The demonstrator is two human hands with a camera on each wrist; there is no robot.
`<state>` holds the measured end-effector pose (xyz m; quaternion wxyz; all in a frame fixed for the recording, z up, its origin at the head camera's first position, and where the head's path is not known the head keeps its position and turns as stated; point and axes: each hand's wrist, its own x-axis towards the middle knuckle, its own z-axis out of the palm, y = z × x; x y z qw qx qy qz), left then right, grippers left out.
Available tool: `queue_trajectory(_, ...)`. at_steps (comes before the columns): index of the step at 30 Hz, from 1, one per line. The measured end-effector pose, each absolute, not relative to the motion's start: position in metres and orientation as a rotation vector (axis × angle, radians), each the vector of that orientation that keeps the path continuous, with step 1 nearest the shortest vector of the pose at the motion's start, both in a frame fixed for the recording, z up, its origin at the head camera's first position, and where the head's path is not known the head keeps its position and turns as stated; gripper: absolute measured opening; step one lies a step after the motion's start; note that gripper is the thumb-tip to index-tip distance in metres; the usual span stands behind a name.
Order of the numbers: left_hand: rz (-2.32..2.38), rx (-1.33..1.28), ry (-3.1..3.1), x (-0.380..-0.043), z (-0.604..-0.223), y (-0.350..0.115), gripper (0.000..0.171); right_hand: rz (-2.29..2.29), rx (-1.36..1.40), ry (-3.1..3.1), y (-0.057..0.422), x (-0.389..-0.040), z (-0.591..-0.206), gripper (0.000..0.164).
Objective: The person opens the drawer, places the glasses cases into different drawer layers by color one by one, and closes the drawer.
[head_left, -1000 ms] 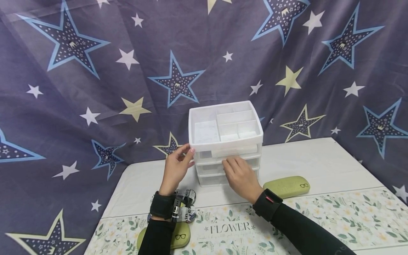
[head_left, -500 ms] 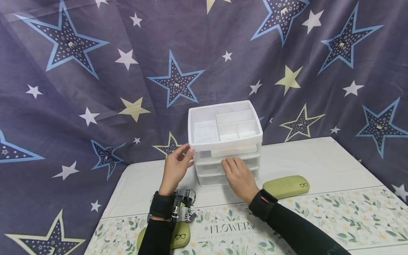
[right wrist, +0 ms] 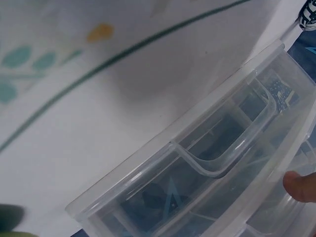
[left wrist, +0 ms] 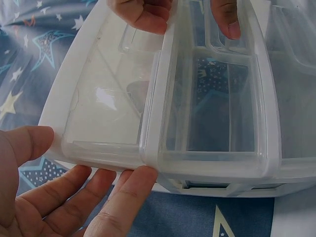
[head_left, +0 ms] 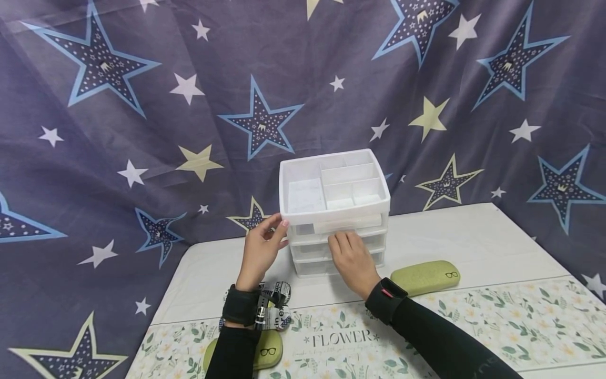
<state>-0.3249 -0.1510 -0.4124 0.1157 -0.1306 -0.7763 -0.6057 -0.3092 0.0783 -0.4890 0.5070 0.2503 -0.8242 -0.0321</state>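
Observation:
In the head view a white, clear-fronted drawer unit stands upright on the table. My left hand is at its left front corner. In the left wrist view the thumb touches the top rim and the loosely extended fingers lie along the side. My right hand is at the front, its fingers curled at the edge between the top drawer and the middle drawer. The right thumb lies against the middle drawer's handle area. The right fingertips are partly hidden.
A green glasses case lies right of the unit. Another green case lies under my left forearm, beside a black-and-white printed item. A floral mat covers the table's front. A starred curtain hangs behind.
My right wrist and forearm have shifted slightly left, while the fingers stay at the drawer front. My left hand and the drawer unit look unchanged.

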Motion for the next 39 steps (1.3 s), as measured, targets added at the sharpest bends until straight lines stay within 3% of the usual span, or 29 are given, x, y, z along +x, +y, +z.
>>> queue_trajectory(21, -1.747, -0.392, -2.288, -0.325, -0.411, -0.151, 0.052, -0.112, 0.618, -1.98, 0.08, -0.305, -0.488, 0.028)
queue_trajectory(30, -1.741, -0.395, -2.291, -0.324, -0.411, -0.151, 0.053, -0.138, 0.655, -1.945, 0.081, -0.3, -0.49, 0.04)
queue_trajectory(39, -1.735, -0.4, -2.29, -0.325, -0.412, -0.152, 0.055, -0.117, 0.657, -1.949, 0.081, -0.297, -0.488, 0.031)
